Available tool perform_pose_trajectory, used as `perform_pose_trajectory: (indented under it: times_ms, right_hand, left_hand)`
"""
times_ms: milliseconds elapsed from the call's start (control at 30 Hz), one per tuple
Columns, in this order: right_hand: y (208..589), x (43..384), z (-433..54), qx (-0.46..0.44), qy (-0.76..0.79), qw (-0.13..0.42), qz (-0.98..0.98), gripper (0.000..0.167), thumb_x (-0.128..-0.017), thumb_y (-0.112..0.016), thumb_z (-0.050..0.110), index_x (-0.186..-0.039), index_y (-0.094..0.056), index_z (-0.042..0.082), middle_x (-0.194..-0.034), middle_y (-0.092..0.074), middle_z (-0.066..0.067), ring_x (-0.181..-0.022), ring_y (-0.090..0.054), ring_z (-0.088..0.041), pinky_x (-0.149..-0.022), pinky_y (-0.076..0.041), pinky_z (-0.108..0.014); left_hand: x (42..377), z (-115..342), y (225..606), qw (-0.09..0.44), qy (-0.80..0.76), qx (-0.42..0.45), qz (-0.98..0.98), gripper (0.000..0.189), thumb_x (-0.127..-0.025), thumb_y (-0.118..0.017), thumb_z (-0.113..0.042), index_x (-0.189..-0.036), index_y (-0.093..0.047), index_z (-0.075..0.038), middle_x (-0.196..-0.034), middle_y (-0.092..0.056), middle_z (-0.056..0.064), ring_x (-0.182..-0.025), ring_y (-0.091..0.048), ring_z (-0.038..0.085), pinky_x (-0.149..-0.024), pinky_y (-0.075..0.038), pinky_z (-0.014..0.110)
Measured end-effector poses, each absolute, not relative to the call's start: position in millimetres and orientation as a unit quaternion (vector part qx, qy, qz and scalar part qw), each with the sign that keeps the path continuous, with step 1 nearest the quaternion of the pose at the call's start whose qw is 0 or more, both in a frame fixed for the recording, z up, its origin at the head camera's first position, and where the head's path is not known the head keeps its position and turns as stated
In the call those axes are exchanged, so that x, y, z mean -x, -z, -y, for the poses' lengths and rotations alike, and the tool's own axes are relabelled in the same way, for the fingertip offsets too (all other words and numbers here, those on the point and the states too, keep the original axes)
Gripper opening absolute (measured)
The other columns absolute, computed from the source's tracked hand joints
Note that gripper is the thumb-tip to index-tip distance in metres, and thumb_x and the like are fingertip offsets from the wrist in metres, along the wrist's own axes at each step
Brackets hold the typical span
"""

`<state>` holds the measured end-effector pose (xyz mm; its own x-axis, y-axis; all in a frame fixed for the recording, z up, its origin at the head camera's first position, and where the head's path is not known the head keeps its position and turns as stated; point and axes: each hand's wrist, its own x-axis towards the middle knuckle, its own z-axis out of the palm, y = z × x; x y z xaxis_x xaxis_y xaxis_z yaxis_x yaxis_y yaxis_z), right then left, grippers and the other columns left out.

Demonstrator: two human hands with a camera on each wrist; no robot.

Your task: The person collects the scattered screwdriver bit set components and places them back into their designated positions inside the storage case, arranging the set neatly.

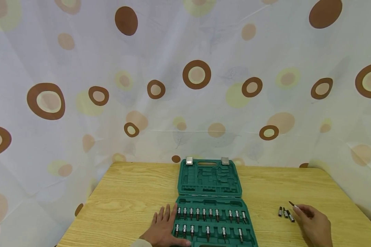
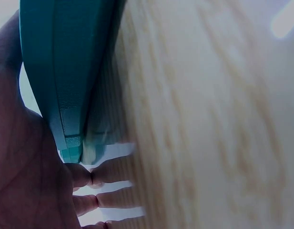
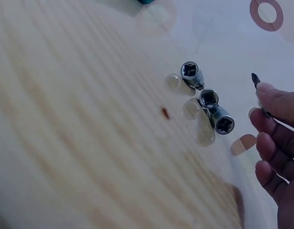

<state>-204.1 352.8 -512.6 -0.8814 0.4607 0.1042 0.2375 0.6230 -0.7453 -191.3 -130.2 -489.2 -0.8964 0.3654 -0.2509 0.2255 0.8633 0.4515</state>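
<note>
My left hand (image 1: 163,228) lies along the left side of an open green tool case (image 1: 248,219), fingers straight and thumb over its front left edge. In the left wrist view the palm is right beside the case's green side wall (image 2: 68,71). Two rows of chrome bit sockets (image 1: 208,230) fill many of the lower half's slots. To the right of the case, my right hand (image 1: 316,223) pinches a bit socket (image 3: 255,80) between thumb and forefinger, its dark tip showing and the rest hidden. Three more bit sockets (image 3: 224,123) lie close together on the table, left of that hand.
The case's lid (image 1: 208,175) stands folded back, with two metal latches (image 1: 189,160) at its far edge and bare moulded recesses inside. Under everything is a wood-grain table (image 1: 130,192). A white curtain with brown circles (image 1: 173,113) hangs behind it.
</note>
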Motion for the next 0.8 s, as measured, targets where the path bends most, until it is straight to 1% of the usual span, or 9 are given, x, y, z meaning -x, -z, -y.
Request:
perform_pose_trajectory:
  times_ms: [100, 167, 300, 533, 700, 800]
  right_hand:
    - [511, 203, -348, 0.192, -0.394, 0.158, 0.885, 0.055, -0.094, -0.058, 0.047, -0.111, -0.067, -0.004, -0.085, -0.068, -0.007, -0.062, -0.053, -0.001, -0.057, -0.046, -0.023]
    - [510, 204, -345, 0.192, -0.403, 0.158, 0.881, 0.055, -0.094, -0.057, 0.047, -0.112, -0.067, -0.004, -0.085, -0.068, -0.006, -0.062, -0.053, -0.001, -0.056, -0.046, -0.022]
    - [510, 207, -339, 0.191, -0.42, 0.157, 0.873, 0.052, -0.095, -0.057, 0.046, -0.113, -0.067, -0.002, -0.086, -0.068, -0.006, -0.064, -0.054, -0.001, -0.056, -0.047, -0.023]
    - [508, 211, -325, 0.173, -0.424, 0.152, 0.876, 0.049, -0.096, -0.057, 0.045, -0.114, -0.068, 0.001, -0.093, -0.07, -0.009, -0.069, -0.055, -0.001, -0.058, -0.046, -0.024]
    - [503, 212, -315, 0.134, -0.404, 0.159, 0.891, 0.043, -0.098, -0.056, 0.038, -0.112, -0.068, 0.0, -0.094, -0.07, -0.011, -0.069, -0.054, 0.001, -0.058, -0.045, -0.024]
    - [499, 211, -311, 0.106, -0.397, 0.161, 0.897, 0.044, -0.099, -0.055, 0.038, -0.112, -0.067, -0.002, -0.093, -0.07, -0.012, -0.069, -0.053, 0.002, -0.057, -0.046, -0.024]
  left_hand:
    - [192, 130, 489, 0.166, -0.212, -0.155, -0.951, 0.116, -0.076, -0.067, -0.068, -0.156, -0.009, -0.009, -0.157, -0.014, 0.024, -0.143, -0.012, 0.046, -0.11, -0.013, 0.064]
    - [192, 131, 489, 0.164, -0.212, -0.157, -0.951, 0.115, -0.076, -0.067, -0.068, -0.156, -0.009, -0.008, -0.156, -0.014, 0.025, -0.143, -0.012, 0.046, -0.11, -0.013, 0.064]
    - [192, 132, 492, 0.161, -0.212, -0.161, -0.95, 0.114, -0.077, -0.066, -0.068, -0.156, -0.009, -0.008, -0.156, -0.014, 0.025, -0.143, -0.012, 0.047, -0.109, -0.013, 0.065]
    - [194, 133, 495, 0.164, -0.215, -0.159, -0.949, 0.114, -0.077, -0.066, -0.067, -0.156, -0.009, -0.009, -0.156, -0.014, 0.025, -0.143, -0.012, 0.047, -0.109, -0.013, 0.066]
    - [194, 132, 495, 0.166, -0.215, -0.157, -0.95, 0.114, -0.077, -0.067, -0.067, -0.156, -0.01, -0.009, -0.156, -0.015, 0.026, -0.143, -0.012, 0.047, -0.109, -0.014, 0.066]
    - [194, 132, 495, 0.163, -0.216, -0.16, -0.949, 0.113, -0.077, -0.067, -0.067, -0.156, -0.01, -0.008, -0.156, -0.015, 0.026, -0.143, -0.012, 0.047, -0.109, -0.014, 0.066]
